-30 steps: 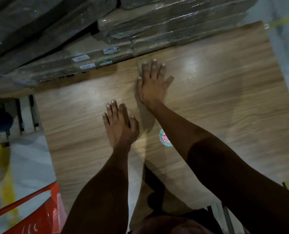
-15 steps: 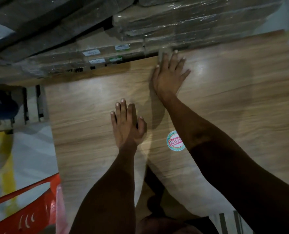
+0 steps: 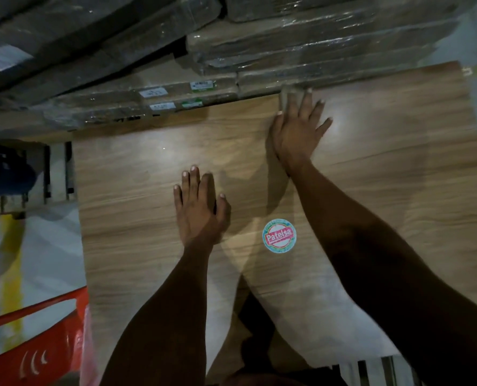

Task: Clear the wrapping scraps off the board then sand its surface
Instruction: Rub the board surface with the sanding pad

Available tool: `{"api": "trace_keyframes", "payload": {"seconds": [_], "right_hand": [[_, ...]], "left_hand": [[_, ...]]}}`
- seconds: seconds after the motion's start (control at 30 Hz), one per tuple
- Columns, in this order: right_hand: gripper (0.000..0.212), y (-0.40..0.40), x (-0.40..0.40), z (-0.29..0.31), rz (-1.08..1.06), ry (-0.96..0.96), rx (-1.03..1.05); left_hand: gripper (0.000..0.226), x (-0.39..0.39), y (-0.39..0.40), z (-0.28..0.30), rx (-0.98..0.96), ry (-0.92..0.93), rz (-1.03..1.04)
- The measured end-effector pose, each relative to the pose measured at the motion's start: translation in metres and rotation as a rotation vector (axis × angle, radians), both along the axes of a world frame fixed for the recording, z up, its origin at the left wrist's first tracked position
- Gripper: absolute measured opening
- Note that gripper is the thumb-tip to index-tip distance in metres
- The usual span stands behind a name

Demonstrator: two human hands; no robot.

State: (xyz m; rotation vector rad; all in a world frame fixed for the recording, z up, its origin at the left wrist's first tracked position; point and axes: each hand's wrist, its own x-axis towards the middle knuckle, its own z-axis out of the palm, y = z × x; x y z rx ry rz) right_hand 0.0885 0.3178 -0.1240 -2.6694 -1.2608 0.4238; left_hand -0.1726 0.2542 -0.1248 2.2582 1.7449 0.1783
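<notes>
A large wood-grain board [image 3: 399,190] lies flat and fills most of the view. My left hand [image 3: 198,210] rests flat on its middle, fingers straight and together. My right hand [image 3: 296,135] reaches to the board's far edge with its fingers spread and straight. They press a small grey-brown sheet [image 3: 287,93], mostly hidden under the fingertips. A round red and green sticker [image 3: 279,235] sits on the board between my forearms. No loose wrapping scraps show on the surface.
Plastic-wrapped flat packs [image 3: 315,51] with white labels are stacked along the board's far edge. A red plastic object [image 3: 36,344] stands at the lower left beside the board. A dark blue object [image 3: 6,168] sits at the left edge over pale floor.
My right hand has slid away from me up to the board's far edge, pushing the small sheet with it. My left hand stays flat in about the same spot.
</notes>
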Motion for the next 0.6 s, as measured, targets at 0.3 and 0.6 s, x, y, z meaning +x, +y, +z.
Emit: {"api": "trace_keyframes", "payload": {"seconds": [0.3, 0.6], "right_hand": [[0.060, -0.033, 0.012, -0.008, 0.101, -0.043, 0.037], [0.061, -0.061, -0.011, -0.012, 0.355, -0.059, 0.038]], "left_hand": [[0.062, 0.005, -0.002, 0.004, 0.004, 0.016, 0.005], [0.068, 0.077, 0.005, 0.009, -0.009, 0.062, 0.283]]}}
